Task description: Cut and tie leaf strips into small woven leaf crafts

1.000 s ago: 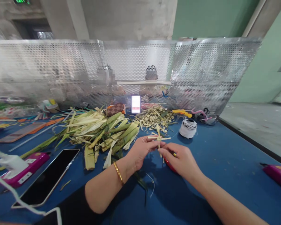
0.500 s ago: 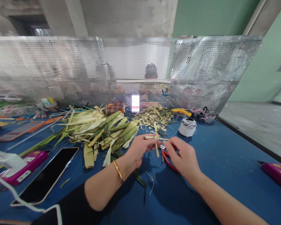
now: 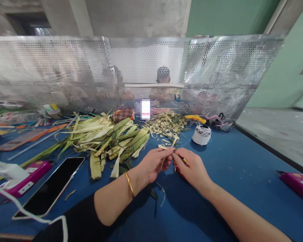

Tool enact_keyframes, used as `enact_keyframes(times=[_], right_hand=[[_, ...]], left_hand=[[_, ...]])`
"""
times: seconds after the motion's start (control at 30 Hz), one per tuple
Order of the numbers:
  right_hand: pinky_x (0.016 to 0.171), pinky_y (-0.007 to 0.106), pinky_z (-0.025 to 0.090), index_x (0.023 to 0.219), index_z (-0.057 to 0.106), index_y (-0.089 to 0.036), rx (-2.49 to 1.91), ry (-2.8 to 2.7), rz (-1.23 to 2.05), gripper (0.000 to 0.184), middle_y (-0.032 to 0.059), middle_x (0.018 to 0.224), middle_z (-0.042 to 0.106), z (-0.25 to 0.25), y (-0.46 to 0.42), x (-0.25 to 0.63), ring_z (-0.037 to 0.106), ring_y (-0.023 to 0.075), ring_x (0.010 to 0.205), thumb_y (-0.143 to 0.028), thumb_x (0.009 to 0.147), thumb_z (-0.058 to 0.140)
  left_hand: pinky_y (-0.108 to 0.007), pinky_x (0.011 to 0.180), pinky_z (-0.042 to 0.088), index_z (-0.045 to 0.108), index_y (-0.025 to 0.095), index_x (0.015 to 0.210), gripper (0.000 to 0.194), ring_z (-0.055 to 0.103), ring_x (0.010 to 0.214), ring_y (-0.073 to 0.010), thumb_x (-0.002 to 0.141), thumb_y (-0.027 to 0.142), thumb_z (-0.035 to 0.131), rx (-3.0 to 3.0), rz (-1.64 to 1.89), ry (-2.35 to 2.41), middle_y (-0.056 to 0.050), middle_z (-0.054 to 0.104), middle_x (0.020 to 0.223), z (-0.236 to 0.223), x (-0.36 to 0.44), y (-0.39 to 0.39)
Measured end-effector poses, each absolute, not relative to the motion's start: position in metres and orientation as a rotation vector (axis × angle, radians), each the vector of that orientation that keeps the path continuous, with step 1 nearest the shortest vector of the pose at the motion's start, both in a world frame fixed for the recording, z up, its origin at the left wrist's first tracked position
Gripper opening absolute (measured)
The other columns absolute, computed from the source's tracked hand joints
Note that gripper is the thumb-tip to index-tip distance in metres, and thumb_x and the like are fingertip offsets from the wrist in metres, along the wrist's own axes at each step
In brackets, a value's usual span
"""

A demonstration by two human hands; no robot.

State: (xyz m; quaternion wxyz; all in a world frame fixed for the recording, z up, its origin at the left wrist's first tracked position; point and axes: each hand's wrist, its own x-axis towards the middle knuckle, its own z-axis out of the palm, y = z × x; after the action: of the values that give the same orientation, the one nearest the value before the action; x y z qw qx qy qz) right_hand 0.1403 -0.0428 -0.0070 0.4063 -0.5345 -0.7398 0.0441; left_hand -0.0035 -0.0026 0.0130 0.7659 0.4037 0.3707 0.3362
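Pale corn husk strips (image 3: 175,140), folded across one another, are pinched between the fingertips of my left hand (image 3: 155,163). My right hand (image 3: 193,168) meets it fingertip to fingertip and grips the same strips, one yellowish end poking out between its fingers. Under the right hand lie red-handled cutters (image 3: 178,170), mostly hidden; the fingers seem not to hold them. Beyond the hands is a heap of shredded husk bits (image 3: 166,124). A pile of larger corn husks (image 3: 111,137) spreads to the left, and a roll of white thread (image 3: 201,135) stands to the right.
A black-screened phone (image 3: 52,186) and a magenta power strip (image 3: 27,178) with a white cable lie at left. Another magenta strip (image 3: 296,185) is at the right edge. A perforated metal screen (image 3: 146,64) closes the back, with people behind it.
My hands have drawn together. The crossed strips have turned and tilted, and my right fingers have closed on them. The cutters' metal head is now covered.
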Motion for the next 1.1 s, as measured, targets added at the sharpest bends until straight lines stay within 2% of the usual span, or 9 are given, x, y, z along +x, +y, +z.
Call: enact_keyframes(times=[0.13,0.23,0.33,0.47,0.63,0.7,0.8,0.87,1.1], right_hand=[[0.062,0.025,0.033,0.058,0.046,-0.019,-1.285,-1.930,0.006,0.032,-0.0022,0.058,0.048,-0.005,-0.045,0.140,0.045,0.0119,0.058,-0.022,0.090,0.044],[0.063,0.026,0.033,0.057,0.045,-0.019,-1.213,-1.956,-0.040,0.033,-0.0026,0.058,0.045,-0.003,-0.049,0.138,0.043,0.0114,0.057,-0.021,0.090,0.043],[0.064,0.026,0.034,0.058,0.047,-0.019,-1.230,-1.938,0.035,0.034,-0.0016,0.059,0.048,-0.002,-0.050,0.136,0.044,0.0121,0.058,-0.026,0.091,0.043],[0.056,0.025,0.035,0.063,0.052,-0.020,-1.412,-1.661,0.314,0.039,-0.0015,0.058,0.051,-0.005,-0.044,0.142,0.046,0.0134,0.057,-0.046,0.090,0.043],[0.070,0.029,0.043,0.092,0.063,-0.019,-1.440,-1.290,0.301,0.039,0.0058,0.087,0.066,0.003,-0.026,0.160,0.057,0.0193,0.079,-0.055,0.082,0.051],[0.072,0.030,0.044,0.085,0.067,-0.018,-1.428,-1.384,0.441,0.039,0.0059,0.087,0.068,0.010,-0.020,0.159,0.058,0.0202,0.082,-0.054,0.079,0.054],[0.066,0.029,0.044,0.070,0.068,-0.017,-1.384,-1.552,0.868,0.035,0.0025,0.070,0.066,0.018,-0.017,0.150,0.058,0.0181,0.070,-0.051,0.075,0.060],[0.062,0.028,0.044,0.071,0.068,-0.017,-1.355,-1.506,1.043,0.030,0.0003,0.064,0.064,0.017,-0.018,0.143,0.057,0.0162,0.062,-0.047,0.071,0.064],[0.062,0.026,0.043,0.068,0.066,-0.019,-1.338,-1.511,0.837,0.018,0.0007,0.068,0.063,0.000,-0.025,0.141,0.056,0.0156,0.066,-0.036,0.072,0.063]], left_hand=[[-0.020,0.046,0.032,0.053,0.014,0.056,0.038,0.042,0.043,-0.0053,0.070,0.045,0.071,1.201,0.859,0.865,0.004,0.049,0.050,0.006,0.002,-0.006],[-0.021,0.047,0.032,0.050,0.015,0.052,0.043,0.040,0.042,-0.0055,0.070,0.050,0.069,1.284,0.880,0.869,0.004,0.047,0.048,0.005,0.003,-0.006],[-0.021,0.047,0.034,0.057,0.014,0.059,0.037,0.041,0.043,-0.0056,0.070,0.048,0.069,1.282,0.865,0.871,0.004,0.048,0.051,0.008,-0.002,-0.003],[-0.020,0.049,0.035,0.067,0.013,0.081,0.034,0.042,0.046,-0.0054,0.073,0.045,0.066,1.233,0.758,0.817,0.004,0.050,0.057,0.019,-0.014,0.007],[-0.020,0.047,0.034,0.067,0.012,0.082,0.038,0.045,0.046,-0.0064,0.076,0.049,0.059,1.299,0.624,0.819,0.002,0.054,0.058,0.031,-0.022,0.010],[-0.021,0.047,0.034,0.066,0.013,0.079,0.033,0.046,0.046,-0.0069,0.075,0.045,0.061,1.384,0.584,0.852,0.001,0.056,0.058,0.032,-0.021,0.007],[-0.022,0.048,0.036,0.064,0.013,0.075,0.029,0.053,0.049,-0.0092,0.075,0.042,0.061,1.466,0.517,0.860,-0.002,0.062,0.062,0.031,-0.020,0.002],[-0.022,0.050,0.037,0.065,0.013,0.076,0.030,0.057,0.054,-0.0105,0.073,0.042,0.062,1.466,0.479,0.851,-0.004,0.066,0.070,0.030,-0.019,0.001],[-0.020,0.045,0.034,0.068,0.012,0.074,0.047,0.056,0.047,-0.0085,0.064,0.058,0.068,1.376,0.338,0.851,-0.005,0.068,0.074,0.020,-0.016,0.001]])
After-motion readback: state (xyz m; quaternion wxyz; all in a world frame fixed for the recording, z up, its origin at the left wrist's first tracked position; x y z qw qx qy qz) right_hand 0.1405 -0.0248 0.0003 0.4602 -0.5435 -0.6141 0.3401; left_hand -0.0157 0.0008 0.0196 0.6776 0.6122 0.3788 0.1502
